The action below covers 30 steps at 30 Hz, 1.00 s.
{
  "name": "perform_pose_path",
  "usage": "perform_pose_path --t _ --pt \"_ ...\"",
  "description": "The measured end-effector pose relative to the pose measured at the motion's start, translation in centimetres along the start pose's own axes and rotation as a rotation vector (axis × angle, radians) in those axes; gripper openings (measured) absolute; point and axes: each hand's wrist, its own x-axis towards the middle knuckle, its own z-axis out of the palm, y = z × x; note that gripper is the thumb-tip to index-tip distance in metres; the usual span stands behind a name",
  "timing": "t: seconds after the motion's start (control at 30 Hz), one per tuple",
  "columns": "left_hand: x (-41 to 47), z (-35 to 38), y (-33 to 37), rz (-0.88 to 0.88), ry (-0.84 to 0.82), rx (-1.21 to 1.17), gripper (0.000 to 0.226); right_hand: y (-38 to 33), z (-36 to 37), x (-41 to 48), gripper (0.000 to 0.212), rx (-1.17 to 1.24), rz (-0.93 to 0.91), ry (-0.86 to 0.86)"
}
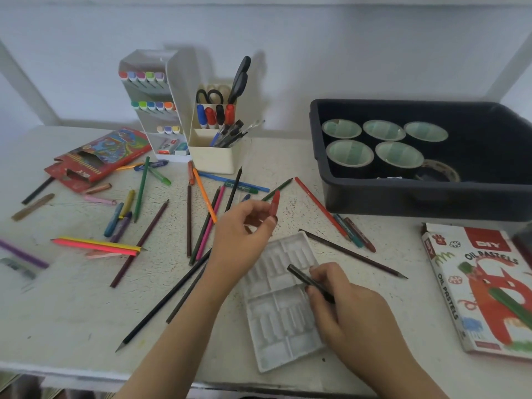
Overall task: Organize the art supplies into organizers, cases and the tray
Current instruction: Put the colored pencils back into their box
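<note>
A red crayon (275,203) stands nearly upright above the table (72,318), pinched at its lower end between the thumb and fingers (260,207) of the left hand (241,237). A black crayon (305,277) lies slanted in the right hand (348,309), whose fingers are curled round its lower half. Both hands are over a white plastic tray (276,326) with rows of moulded slots, which lies flat on the table near the front edge.

A long dark pencil (354,254) lies just beyond the tray's far corner. More coloured pencils (204,197) are scattered across the middle of the table, some crossing each other. Loose crayons (121,217) lie to the left, and a few more (355,234) lie by the front wall of a dark bin (431,197). The bin holds rolls of tape (349,152).

At the right edge lies an oil pastels box (483,289). At the far left an open red pencil box (95,159) lies flat. Behind it stands a tall marker rack (149,105), and beside that a cream pen holder (213,161) with scissors, markers and pens
</note>
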Motion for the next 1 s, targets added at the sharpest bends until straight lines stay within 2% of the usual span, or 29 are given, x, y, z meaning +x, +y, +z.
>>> perform_pose_path --t 0.13,0.23,0.37,0.53,0.67,0.77,0.87,1.0 --pt "-2.6 -1.2 -0.4 -0.125 0.101 -0.057 0.015 -0.2 -0.6 0.8 0.011 0.201 0.152 0.039" --pt "-4.1 -1.1 -0.9 -0.190 0.160 -0.135 0.014 0.6 -1.0 2.2 0.013 0.217 0.205 0.116" --pt "-4.1 -0.9 -1.2 -0.201 0.104 -0.173 0.016 1.3 -1.5 3.7 0.013 0.279 0.298 0.127" --pt "-3.1 -0.7 -1.4 -0.174 0.002 -0.124 0.017 1.4 -1.4 4.9 0.012 0.305 0.432 0.012" --pt "-2.4 -0.5 -1.4 -0.185 0.016 -0.112 0.016 1.2 -1.3 5.2 0.010 0.415 0.525 -0.083" --pt "-2.2 -0.5 -1.2 -0.178 0.033 -0.110 0.018 1.2 -1.6 5.0 0.011 0.483 0.552 -0.116" --pt "-2.3 -0.5 -0.6 -0.162 0.030 -0.081 0.016 1.5 -2.0 5.0 0.011 0.427 0.521 -0.077" --pt "-2.5 0.4 1.2 -0.164 -0.101 -0.069 0.010 1.7 -1.9 5.0 0.012 0.287 0.462 -0.017"
